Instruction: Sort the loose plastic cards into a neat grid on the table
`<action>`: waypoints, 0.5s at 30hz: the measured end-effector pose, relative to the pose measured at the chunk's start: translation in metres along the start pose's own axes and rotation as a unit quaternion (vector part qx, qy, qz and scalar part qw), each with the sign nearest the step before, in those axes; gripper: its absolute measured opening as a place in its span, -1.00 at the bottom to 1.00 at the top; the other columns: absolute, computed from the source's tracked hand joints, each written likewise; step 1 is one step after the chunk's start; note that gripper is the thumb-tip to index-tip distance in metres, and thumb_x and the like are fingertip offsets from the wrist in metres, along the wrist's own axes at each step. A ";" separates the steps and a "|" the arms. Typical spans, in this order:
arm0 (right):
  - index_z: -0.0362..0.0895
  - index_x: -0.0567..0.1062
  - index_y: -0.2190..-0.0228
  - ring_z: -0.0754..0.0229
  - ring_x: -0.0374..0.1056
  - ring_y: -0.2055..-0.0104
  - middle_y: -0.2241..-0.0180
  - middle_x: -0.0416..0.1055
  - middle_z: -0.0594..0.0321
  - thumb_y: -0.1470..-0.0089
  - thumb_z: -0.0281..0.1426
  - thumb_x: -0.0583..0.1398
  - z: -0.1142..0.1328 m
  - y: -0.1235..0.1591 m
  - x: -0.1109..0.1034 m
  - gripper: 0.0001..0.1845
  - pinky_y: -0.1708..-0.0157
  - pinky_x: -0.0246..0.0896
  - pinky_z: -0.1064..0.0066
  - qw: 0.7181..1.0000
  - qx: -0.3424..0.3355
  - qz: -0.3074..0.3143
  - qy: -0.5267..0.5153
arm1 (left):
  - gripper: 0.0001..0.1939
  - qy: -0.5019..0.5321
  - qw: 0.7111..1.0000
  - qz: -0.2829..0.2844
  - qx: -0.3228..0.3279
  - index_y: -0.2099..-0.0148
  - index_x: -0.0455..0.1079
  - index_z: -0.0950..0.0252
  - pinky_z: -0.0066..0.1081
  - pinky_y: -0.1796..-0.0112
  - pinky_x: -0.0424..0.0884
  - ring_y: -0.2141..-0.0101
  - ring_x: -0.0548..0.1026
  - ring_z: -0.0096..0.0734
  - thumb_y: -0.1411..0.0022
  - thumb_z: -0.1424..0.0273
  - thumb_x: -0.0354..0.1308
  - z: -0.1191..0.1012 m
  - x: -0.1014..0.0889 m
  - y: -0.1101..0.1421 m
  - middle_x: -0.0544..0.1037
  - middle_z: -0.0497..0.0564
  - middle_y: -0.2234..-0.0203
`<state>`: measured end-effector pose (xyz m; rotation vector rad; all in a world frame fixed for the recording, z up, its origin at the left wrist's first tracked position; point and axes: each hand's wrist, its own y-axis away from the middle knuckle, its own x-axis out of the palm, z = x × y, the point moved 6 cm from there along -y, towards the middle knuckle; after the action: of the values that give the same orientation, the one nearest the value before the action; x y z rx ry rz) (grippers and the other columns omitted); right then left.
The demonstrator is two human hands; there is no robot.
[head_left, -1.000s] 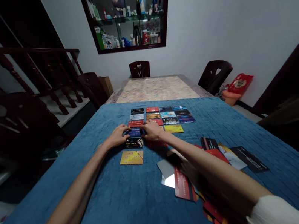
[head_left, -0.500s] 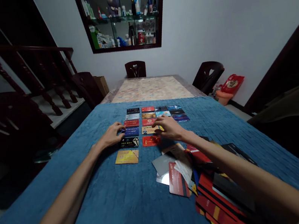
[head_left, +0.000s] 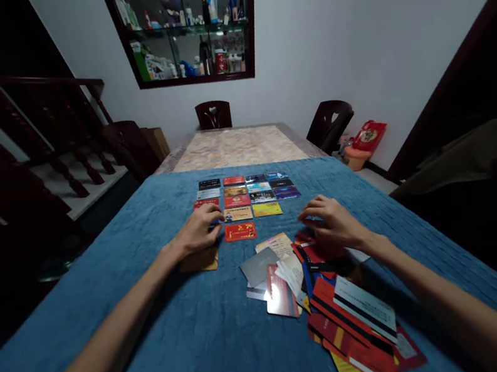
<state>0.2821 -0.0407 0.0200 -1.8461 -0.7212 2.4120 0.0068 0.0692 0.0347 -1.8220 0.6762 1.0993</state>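
My left hand (head_left: 199,229) hovers low over the left column of cards, thumb and fingers apart, nothing visible between them. It covers several cards there; a gold card (head_left: 201,260) shows below the wrist. Just right of its fingertips lie a tan card (head_left: 238,214) with a figure on it and a red card (head_left: 240,232). A yellow card (head_left: 267,209) sits beside the tan one. My right hand (head_left: 333,221) is over the top of a loose heap of cards (head_left: 346,315), fingers loosely bent and apart, with red cards (head_left: 319,251) under it.
Neat rows of cards (head_left: 259,187) lie on the blue cloth (head_left: 161,346). A grey card (head_left: 261,266) and a pinkish-red card (head_left: 279,292) stick out at the heap's left. Beyond are a patterned tabletop (head_left: 239,144), chairs (head_left: 330,125) and a shelf niche (head_left: 188,28).
My right hand has moved from the rows to the heap, uncovering the yellow card and a dark card above it. My left hand has shifted slightly towards the tan card. The view has turned a little right.
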 end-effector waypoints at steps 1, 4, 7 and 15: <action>-0.04 0.60 0.29 0.07 0.31 0.16 0.24 0.53 0.10 -0.21 -0.36 0.13 -0.005 0.007 -0.004 -0.78 0.16 0.20 0.24 1.000 0.002 -0.011 -0.005 | -0.81 0.000 1.000 0.005 0.008 0.20 0.49 0.29 -0.28 0.02 0.41 0.09 0.44 -0.26 -0.19 0.48 0.05 -0.008 0.002 -0.002 0.47 0.10 0.15; -0.06 0.60 0.31 0.07 0.31 0.19 0.29 0.53 0.12 -0.20 -0.38 0.12 -0.016 0.027 -0.015 -0.77 0.17 0.22 0.24 0.999 0.011 -0.035 -0.027 | -0.81 0.006 0.999 0.020 0.032 0.22 0.48 0.29 -0.29 0.04 0.41 0.10 0.44 -0.27 -0.22 0.49 0.04 -0.033 0.009 -0.008 0.48 0.11 0.14; -0.06 0.59 0.33 0.07 0.32 0.21 0.30 0.53 0.11 -0.19 -0.36 0.12 -0.024 0.042 -0.024 -0.78 0.18 0.24 0.23 0.997 0.035 -0.044 -0.043 | -0.80 0.029 0.997 0.025 0.061 0.22 0.48 0.30 -0.30 0.07 0.40 0.11 0.44 -0.27 -0.24 0.51 0.01 -0.062 0.015 -0.015 0.48 0.12 0.14; -0.06 0.59 0.33 0.07 0.32 0.18 0.29 0.53 0.12 -0.19 -0.34 0.14 -0.028 0.057 -0.017 -0.80 0.15 0.26 0.21 0.996 0.039 -0.036 -0.070 | -0.85 0.071 0.977 0.065 0.189 0.17 0.44 0.27 -0.21 0.06 0.34 0.07 0.39 -0.19 -0.20 0.49 0.12 -0.151 0.049 -0.032 0.51 0.12 0.10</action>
<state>0.3273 -0.0867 0.0088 -1.6081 -0.6783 2.5059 0.1164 -0.0496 0.0378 -1.5515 1.0276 0.8581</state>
